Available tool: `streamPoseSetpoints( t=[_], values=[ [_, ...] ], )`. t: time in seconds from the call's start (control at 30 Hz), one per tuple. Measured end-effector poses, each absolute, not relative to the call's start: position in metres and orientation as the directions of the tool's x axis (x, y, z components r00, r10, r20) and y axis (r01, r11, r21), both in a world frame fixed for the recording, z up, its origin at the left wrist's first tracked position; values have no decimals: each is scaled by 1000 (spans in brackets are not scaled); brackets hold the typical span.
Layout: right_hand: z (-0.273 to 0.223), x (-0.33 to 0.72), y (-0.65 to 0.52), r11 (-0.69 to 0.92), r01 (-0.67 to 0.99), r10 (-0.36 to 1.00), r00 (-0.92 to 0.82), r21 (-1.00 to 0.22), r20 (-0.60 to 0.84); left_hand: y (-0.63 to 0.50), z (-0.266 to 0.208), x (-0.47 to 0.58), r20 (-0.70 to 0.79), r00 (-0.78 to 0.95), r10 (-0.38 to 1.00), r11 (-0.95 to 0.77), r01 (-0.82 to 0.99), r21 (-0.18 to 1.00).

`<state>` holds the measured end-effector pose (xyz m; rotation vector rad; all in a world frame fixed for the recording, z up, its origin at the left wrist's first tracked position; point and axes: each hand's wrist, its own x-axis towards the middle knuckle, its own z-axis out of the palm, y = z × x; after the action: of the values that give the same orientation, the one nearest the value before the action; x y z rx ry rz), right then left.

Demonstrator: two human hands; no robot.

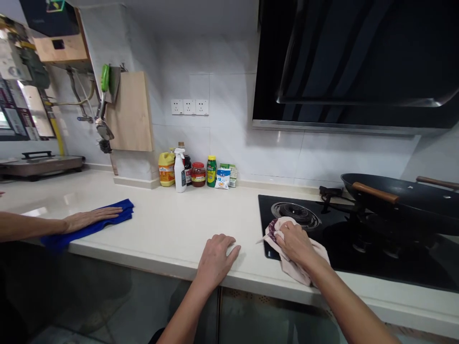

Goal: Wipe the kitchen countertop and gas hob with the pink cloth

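My right hand (296,242) is closed on a pale pink cloth (299,270), bunched at the left front corner of the black gas stove (333,258). Part of the cloth hangs towards the counter's front edge, and a dark purple patch shows on it. Resting near the front of the white countertop (168,215), my left hand (217,255) holds nothing, its thumb apart from the fingers. A round burner (296,213) lies just behind the cloth.
At left, another person's hand (91,220) presses flat on a blue cloth (124,210). A white spray bottle (180,172) stands by the wall among several bottles and jars. A wok (401,200) sits on the stove's right side, under the range hood (351,62). A wooden board (131,112) hangs left.
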<state>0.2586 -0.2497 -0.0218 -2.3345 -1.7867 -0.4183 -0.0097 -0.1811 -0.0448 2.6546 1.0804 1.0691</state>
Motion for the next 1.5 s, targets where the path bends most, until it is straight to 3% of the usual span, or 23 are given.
streamPoseSetpoints(
  t=[0.3, 0.63, 0.73, 0.83, 0.9, 0.97, 1.17, 1.37, 1.5],
  values=[
    [-19, 225, -207, -235, 972, 918, 232, -28, 321, -178, -48, -10, 588, 503, 633, -754, 573, 321],
    [-25, 168, -223, 12, 998, 946, 11, -68, 323, -180, -45, -8, 598, 498, 628, -757, 569, 322],
    [-28, 158, -227, 126, 973, 936, -52, -192, 347, -181, -44, -8, 594, 498, 632, -756, 565, 330],
    [-27, 168, -229, 258, 874, 919, -91, -412, 383, -182, -43, -9, 586, 503, 635, -755, 565, 333],
    [-26, 183, -232, 309, 769, 903, -52, -559, 427, -182, -43, -10, 584, 505, 635, -755, 566, 331],
    [-30, 202, -240, 294, 726, 891, 28, -622, 453, -182, -43, -10, 586, 504, 635, -755, 567, 331],
    [-64, 257, -287, 14, 919, 884, 172, -393, 434, -182, -43, -9, 595, 495, 634, -754, 567, 332],
    [-67, 287, -324, -50, 871, 919, 233, -490, 320, -183, -44, -11, 601, 504, 621, -760, 575, 303],
    [-62, 288, -335, -38, 893, 912, 214, -448, 349, -181, -45, -10, 600, 516, 612, -764, 581, 279]
  ],
)
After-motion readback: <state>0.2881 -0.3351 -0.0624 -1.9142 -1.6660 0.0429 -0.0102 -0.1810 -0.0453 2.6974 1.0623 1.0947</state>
